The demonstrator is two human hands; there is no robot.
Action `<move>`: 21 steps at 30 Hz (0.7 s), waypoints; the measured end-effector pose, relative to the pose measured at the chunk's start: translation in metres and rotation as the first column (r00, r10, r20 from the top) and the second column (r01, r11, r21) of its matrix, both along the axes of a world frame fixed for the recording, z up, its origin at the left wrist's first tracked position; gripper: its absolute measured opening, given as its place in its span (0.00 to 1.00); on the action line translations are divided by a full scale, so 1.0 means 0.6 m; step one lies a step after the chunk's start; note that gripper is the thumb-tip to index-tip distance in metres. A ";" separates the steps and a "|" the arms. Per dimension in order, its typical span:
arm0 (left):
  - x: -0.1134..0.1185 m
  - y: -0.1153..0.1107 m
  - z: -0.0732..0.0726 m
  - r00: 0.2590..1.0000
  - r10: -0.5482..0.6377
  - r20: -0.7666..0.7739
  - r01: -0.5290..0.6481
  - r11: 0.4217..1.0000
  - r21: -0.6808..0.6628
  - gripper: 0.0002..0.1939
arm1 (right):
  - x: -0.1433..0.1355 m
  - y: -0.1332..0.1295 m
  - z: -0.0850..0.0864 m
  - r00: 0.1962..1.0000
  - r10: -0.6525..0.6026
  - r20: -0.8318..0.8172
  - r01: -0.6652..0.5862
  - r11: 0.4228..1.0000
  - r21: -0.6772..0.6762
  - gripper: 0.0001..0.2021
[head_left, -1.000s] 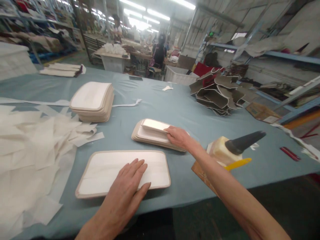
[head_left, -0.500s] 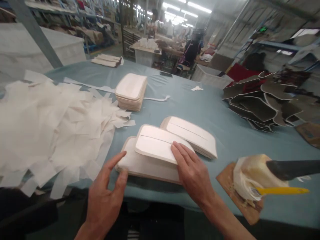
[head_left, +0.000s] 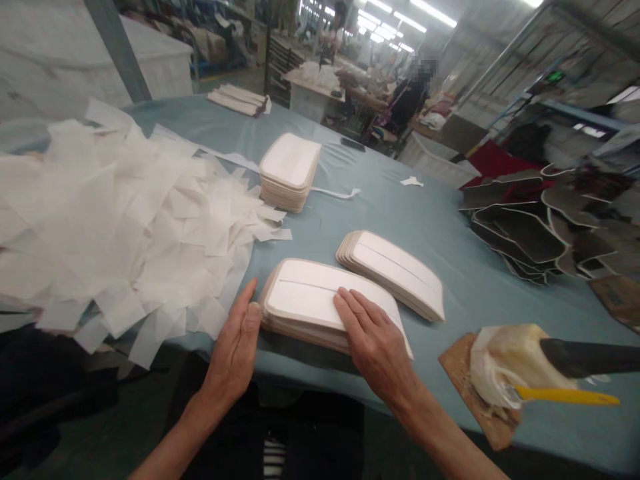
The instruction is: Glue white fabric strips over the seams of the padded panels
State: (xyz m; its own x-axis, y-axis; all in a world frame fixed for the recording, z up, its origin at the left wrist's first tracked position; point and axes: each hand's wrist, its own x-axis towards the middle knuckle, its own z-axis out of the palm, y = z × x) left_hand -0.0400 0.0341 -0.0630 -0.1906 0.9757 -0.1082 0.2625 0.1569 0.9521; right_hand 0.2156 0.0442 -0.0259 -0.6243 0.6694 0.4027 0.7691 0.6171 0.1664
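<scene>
A stack of flat white panels with beige rounded edges [head_left: 305,293] lies in front of me, its top panel marked by a thin dark lengthwise line. My right hand [head_left: 377,343] rests on the right part of that top panel, fingers stretched out flat; its thumb is hidden. At the stack's left end stands my left hand [head_left: 235,347], fingers straight and held close together, its fingertips at the panel edges. Just behind lies a second stack of lined panels [head_left: 395,270], slightly fanned. Farther back is a taller stack of similar plain panels [head_left: 290,163].
Loose white strips [head_left: 150,220] heap over the left of the blue-green table cover [head_left: 370,213]. At right, a glue-crusted container [head_left: 505,363] with a yellow-handled brush [head_left: 567,395] sits on a brown board [head_left: 457,357]. Dark cut pieces [head_left: 525,227] pile behind. A person [head_left: 407,100] sits far back.
The top lined panel, tilted and offset before, now lies squared on the near stack under my right hand. My left hand's fingers have closed up against the stack's left end. The view has shifted.
</scene>
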 end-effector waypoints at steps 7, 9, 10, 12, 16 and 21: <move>0.005 0.014 0.000 0.997 -0.065 0.032 0.065 0.998 0.008 0.47 | 0.001 -0.001 -0.012 0.998 -0.013 0.054 0.020 0.992 -0.127 0.29; 0.007 0.017 0.000 0.996 -0.078 0.036 0.077 0.997 0.022 0.45 | 0.002 -0.002 -0.011 0.998 0.007 0.056 0.004 0.983 -0.182 0.28; 0.008 0.018 0.000 0.996 -0.086 0.036 0.085 0.996 0.030 0.45 | 0.001 -0.003 -0.010 0.998 0.016 0.057 -0.004 0.978 -0.208 0.28; 0.010 0.020 -0.001 0.995 -0.102 0.022 0.101 0.994 0.045 0.43 | -0.001 -0.005 -0.007 0.998 0.027 0.055 -0.012 0.965 -0.262 0.27; 0.013 0.021 -0.001 0.990 -0.122 -0.068 0.127 0.990 0.069 0.40 | -0.003 -0.011 0.001 0.999 0.040 0.009 -0.035 0.940 -0.338 0.29; 0.015 0.026 0.001 0.982 -0.119 -0.145 0.127 0.991 0.048 0.41 | 0.043 -0.018 -0.004 0.930 -0.244 -0.274 0.162 0.943 -0.291 0.29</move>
